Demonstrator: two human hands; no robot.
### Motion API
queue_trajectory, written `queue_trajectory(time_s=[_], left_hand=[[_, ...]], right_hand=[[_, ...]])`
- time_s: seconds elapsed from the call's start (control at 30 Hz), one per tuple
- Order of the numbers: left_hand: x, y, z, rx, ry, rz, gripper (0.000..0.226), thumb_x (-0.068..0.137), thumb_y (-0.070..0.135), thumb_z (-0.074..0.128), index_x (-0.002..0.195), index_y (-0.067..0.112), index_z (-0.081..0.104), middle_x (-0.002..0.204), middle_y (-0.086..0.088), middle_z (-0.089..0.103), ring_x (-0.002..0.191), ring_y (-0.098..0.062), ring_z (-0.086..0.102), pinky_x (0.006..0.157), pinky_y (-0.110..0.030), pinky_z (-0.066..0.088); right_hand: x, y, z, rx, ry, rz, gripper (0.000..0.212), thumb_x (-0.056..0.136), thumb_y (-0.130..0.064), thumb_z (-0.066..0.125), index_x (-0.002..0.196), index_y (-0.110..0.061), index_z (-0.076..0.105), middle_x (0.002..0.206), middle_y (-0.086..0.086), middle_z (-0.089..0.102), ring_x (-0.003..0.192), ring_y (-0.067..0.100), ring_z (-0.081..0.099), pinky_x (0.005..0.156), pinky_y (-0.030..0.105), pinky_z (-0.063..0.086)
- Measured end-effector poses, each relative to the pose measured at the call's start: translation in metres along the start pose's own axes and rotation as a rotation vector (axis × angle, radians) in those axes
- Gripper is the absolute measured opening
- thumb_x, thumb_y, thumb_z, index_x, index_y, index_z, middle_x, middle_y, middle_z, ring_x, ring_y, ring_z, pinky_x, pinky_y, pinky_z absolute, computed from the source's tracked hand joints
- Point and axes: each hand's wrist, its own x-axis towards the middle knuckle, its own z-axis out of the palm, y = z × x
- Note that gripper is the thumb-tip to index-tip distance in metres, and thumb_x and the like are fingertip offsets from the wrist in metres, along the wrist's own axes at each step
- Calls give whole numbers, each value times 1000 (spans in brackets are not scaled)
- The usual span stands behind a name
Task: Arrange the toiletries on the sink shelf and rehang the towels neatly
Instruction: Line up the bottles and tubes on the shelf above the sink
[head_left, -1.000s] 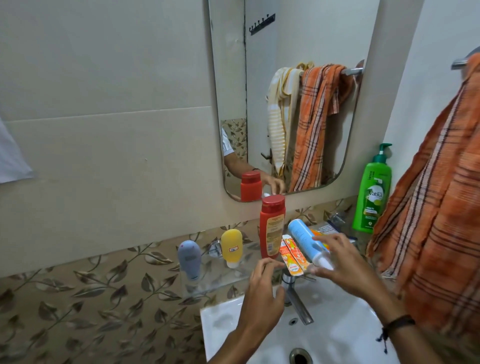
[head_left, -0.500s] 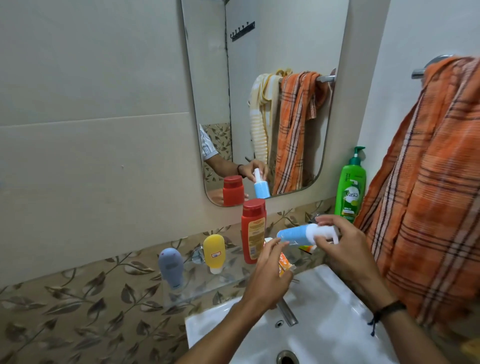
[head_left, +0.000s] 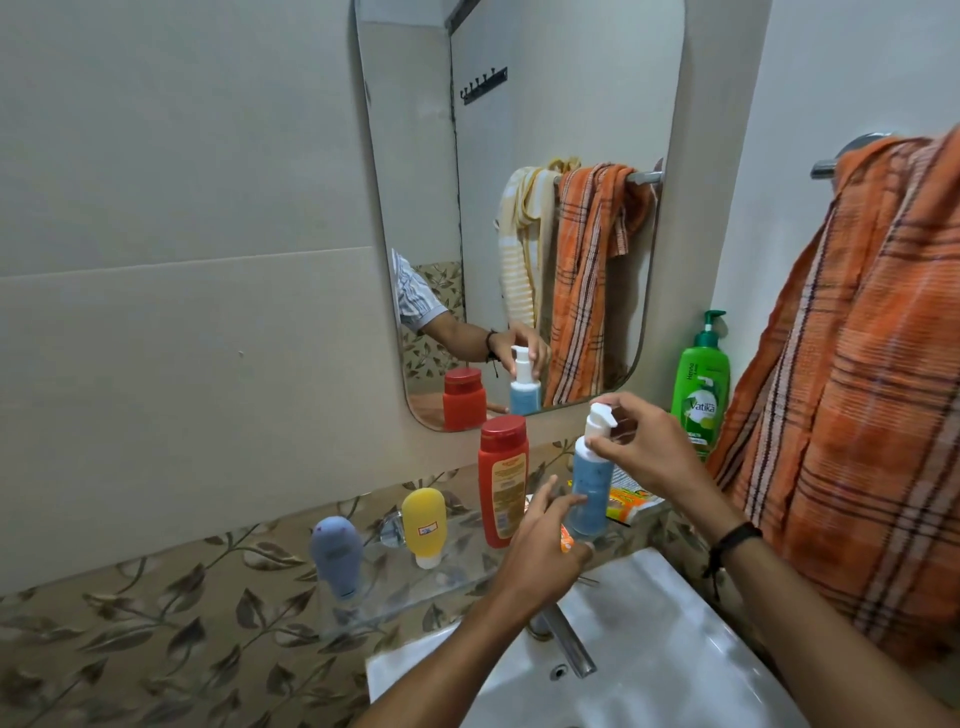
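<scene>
A blue pump bottle (head_left: 589, 480) with a white pump head stands upright at the glass shelf (head_left: 457, 564) above the sink. My right hand (head_left: 641, 447) pinches its neck just under the pump. Straight fingers of my left hand (head_left: 545, 545) touch the bottle's lower side. To the left on the shelf stand a red bottle (head_left: 503, 488), a yellow tube (head_left: 425, 525) and a grey-blue tube (head_left: 336, 555), both tubes cap-down. An orange packet (head_left: 631, 501) lies behind the blue bottle. An orange checked towel (head_left: 857, 374) hangs bunched on the rail at right.
A green pump bottle (head_left: 700, 387) stands at the shelf's right end beside the towel. The white sink (head_left: 649, 670) and its tap (head_left: 569, 642) lie below my hands. The mirror (head_left: 519, 208) reflects a second, cream striped towel on the rail.
The blue bottle went from lying sideways in my right hand to upright at the shelf. My left hand moved up to touch its lower side. The view shifted left.
</scene>
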Motion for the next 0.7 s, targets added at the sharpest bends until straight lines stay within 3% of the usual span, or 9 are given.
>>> queue_trajectory(time_s=[0.17, 0.37, 0.6, 0.7], left_hand=[[6, 3, 2, 19, -37, -15, 65, 94, 24, 65, 154, 31, 40, 171, 8, 8, 157, -18, 13, 122, -45, 26], [14, 5, 8, 27, -48, -16, 68, 94, 27, 65, 156, 28, 36, 171, 7, 8, 156, -19, 18, 120, -43, 30], [19, 9, 12, 11, -61, -46, 69, 95, 28, 66, 156, 29, 34, 171, 8, 6, 153, -19, 25, 117, -41, 35], [20, 11, 13, 12, -68, -47, 69, 95, 27, 66, 156, 29, 34, 171, 8, 5, 153, -20, 25, 117, -42, 35]], right_hand=[[7, 2, 4, -16, -7, -18, 36, 78, -18, 83, 107, -30, 65, 91, -10, 72, 79, 5, 69, 74, 28, 59], [11, 4, 6, -45, -2, -41, 35, 80, -21, 82, 110, -27, 64, 89, -9, 71, 79, 6, 69, 74, 32, 60], [16, 11, 3, -35, -35, -39, 44, 83, -23, 79, 123, -30, 63, 103, -5, 74, 85, 5, 70, 76, 27, 59], [16, 14, 1, -6, -38, -26, 45, 83, -23, 79, 123, -32, 62, 104, -6, 73, 87, 3, 70, 79, 31, 60]])
